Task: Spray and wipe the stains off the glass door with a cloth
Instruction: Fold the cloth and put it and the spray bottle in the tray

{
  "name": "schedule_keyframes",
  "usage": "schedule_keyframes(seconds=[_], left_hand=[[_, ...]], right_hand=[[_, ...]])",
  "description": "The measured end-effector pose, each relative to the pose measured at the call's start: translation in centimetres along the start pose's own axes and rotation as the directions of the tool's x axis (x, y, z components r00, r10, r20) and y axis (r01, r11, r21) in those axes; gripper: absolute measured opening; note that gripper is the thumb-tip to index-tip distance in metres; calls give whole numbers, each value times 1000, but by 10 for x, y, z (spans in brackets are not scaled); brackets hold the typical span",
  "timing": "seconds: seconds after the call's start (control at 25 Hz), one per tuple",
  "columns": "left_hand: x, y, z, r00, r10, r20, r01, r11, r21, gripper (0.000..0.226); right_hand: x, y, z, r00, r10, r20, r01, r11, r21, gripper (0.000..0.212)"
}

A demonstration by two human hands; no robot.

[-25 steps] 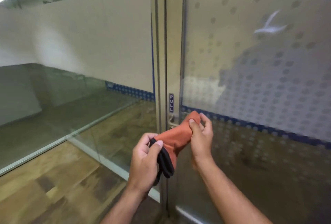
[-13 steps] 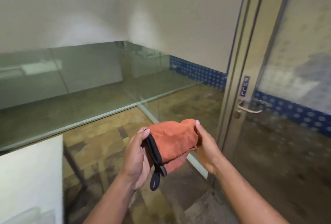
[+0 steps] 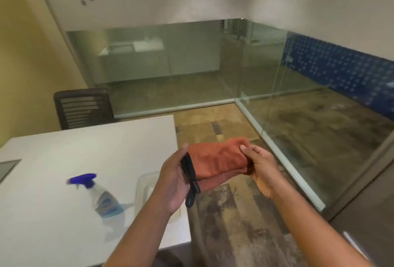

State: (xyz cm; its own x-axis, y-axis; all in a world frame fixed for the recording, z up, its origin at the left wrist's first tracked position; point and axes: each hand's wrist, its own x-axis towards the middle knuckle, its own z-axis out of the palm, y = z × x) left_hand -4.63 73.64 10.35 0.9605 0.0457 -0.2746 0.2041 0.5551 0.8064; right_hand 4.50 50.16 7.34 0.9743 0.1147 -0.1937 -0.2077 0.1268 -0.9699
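1. While both hands meet at the centre of the view, the orange cloth (image 3: pixel 217 163) is stretched between them, folded into a thick pad with a black edge band and a black loop hanging from its left end.
2. Left hand (image 3: pixel 173 183): curled around the cloth's left end, thumb on top and fingers beneath, closed on the fabric.
3. Right hand (image 3: pixel 261 171): pinching the cloth's right end, thumb pressed on the upper face (the remaining fingers are folded underneath and mostly hidden).
4. Spray bottle (image 3: pixel 100 195): clear body, blue trigger head, standing on the white table (image 3: pixel 64 234) at about 8 o'clock from the cloth, well apart from both hands; its outline is blurred.
5. Clear plastic container (image 3: pixel 147 190): on the table just left of the left wrist, partly covered by the forearm.
6. Black chair (image 3: pixel 83 106): at the table's far edge, toward 10 o'clock.
7. Glass partition (image 3: pixel 309 104): runs from 12 o'clock to 3 o'clock, with a blue dotted band on its right panel; a grey frame edge shows at 4 o'clock, and whether it belongs to the door cannot be told.
8. Floor (image 3: pixel 234 234): wood-patterned, beneath the hands.
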Motion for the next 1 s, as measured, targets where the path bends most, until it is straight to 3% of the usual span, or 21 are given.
schedule_keyframes(seconds=[0.12,0.28,0.52,0.72,1.0], left_hand=[[-6,10,-84,992,28,-120,-10,989,146,56],[-12,16,-166,909,122,-399,33,933,359,43],[-2,8,-234,812,290,-507,108,778,619,42],[20,-17,-256,763,279,-583,182,773,608,40],[56,-42,-276,757,196,-623,326,714,620,45]], right_hand=[[0,34,72,999,50,-2,-50,994,-100,21],[1,77,146,992,125,37,-115,975,-188,15],[9,136,199,967,247,61,-217,925,-313,11],[32,173,212,953,301,27,-260,863,-432,13],[71,215,226,955,296,25,-204,713,-671,36]])
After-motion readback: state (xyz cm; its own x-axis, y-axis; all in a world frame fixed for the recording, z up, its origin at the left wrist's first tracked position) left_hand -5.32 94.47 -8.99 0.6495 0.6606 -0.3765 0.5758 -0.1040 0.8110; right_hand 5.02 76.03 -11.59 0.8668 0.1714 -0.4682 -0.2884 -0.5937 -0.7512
